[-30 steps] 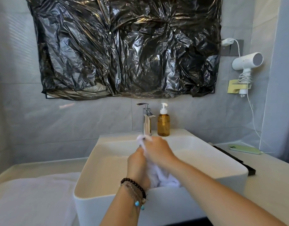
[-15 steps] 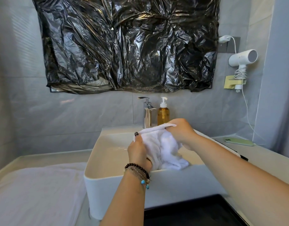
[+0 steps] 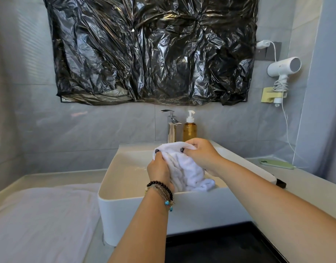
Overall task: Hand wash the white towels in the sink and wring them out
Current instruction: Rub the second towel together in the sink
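Observation:
A white towel [image 3: 186,169] hangs bunched over the white rectangular sink [image 3: 136,204], its lower end draped on the sink's near rim. My left hand [image 3: 159,169] grips the towel's left side, thumb on top. My right hand [image 3: 201,154] grips the towel's upper right edge, fingers curled into the cloth. Both hands hold it above the basin, close together. The basin's bottom is mostly hidden by the near wall and my hands.
A chrome faucet [image 3: 171,126] and an amber soap pump bottle [image 3: 190,128] stand behind the sink. White cloth [image 3: 43,215] covers the counter to the left. A green phone [image 3: 277,164] lies at right, a hair dryer [image 3: 283,69] hangs on the wall. A black tray [image 3: 220,243] sits in front.
The towel was bunched tight between my hands; it has since been lifted and spread out between them. My right hand moved up and to the right. The view shifted slightly.

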Available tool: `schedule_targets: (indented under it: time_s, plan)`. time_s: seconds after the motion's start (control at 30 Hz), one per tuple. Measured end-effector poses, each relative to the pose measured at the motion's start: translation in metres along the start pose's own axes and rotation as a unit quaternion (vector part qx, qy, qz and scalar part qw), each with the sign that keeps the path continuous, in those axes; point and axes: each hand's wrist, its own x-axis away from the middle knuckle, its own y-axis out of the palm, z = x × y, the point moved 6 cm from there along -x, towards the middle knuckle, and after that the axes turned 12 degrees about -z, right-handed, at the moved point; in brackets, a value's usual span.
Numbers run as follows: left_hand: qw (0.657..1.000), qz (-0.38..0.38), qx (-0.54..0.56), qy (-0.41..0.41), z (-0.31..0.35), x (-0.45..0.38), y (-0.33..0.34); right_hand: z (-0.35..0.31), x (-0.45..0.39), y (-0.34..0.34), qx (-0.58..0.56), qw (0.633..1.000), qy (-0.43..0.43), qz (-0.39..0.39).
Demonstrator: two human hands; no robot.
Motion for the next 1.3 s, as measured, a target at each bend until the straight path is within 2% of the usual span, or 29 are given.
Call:
schedule_targets:
  time_s: [0.17,0.3,0.37,0.5,0.57,0.77,0.87,0.97,1.07,1.17,1.3]
  plan:
    - [0.998,-0.042,0.031,0.017,0.000,0.002,0.008,0.002,-0.001,-0.010,0.087,0.991,0.000,0.099]
    - [0.998,-0.040,-0.019,0.043,0.001,-0.001,0.012,0.009,-0.007,0.000,0.039,0.991,0.005,0.125]
    - [0.998,-0.007,-0.033,0.053,0.000,-0.006,0.007,0.010,-0.009,0.006,-0.015,0.995,-0.005,0.094]
    - [0.994,0.093,0.007,0.061,0.002,-0.008,-0.013,0.022,0.001,0.008,-0.014,0.996,0.013,-0.087]
    - [0.992,0.117,0.026,0.036,0.000,-0.006,-0.018,0.037,0.008,-0.001,-0.030,0.992,0.029,-0.119]
    - [0.994,0.080,-0.041,0.065,0.006,0.002,-0.003,0.039,0.011,-0.030,-0.040,0.997,0.028,0.068]
    - [0.995,0.078,-0.041,0.054,0.008,0.006,0.001,0.021,0.012,-0.027,-0.016,0.993,0.020,0.117]
    - [0.995,0.076,-0.022,0.058,0.008,0.009,0.000,0.012,0.012,-0.019,-0.096,0.989,0.015,0.108]
    - [0.992,0.070,-0.049,0.088,0.011,0.010,0.000,0.016,0.008,-0.009,-0.161,0.985,0.035,0.046]
    - [0.990,0.038,-0.100,0.094,0.010,0.005,0.005,0.019,0.004,-0.003,-0.049,0.998,0.023,0.027]
    - [0.976,0.035,-0.191,0.094,0.012,-0.006,0.010,0.020,0.007,-0.001,0.033,0.997,-0.001,0.069]
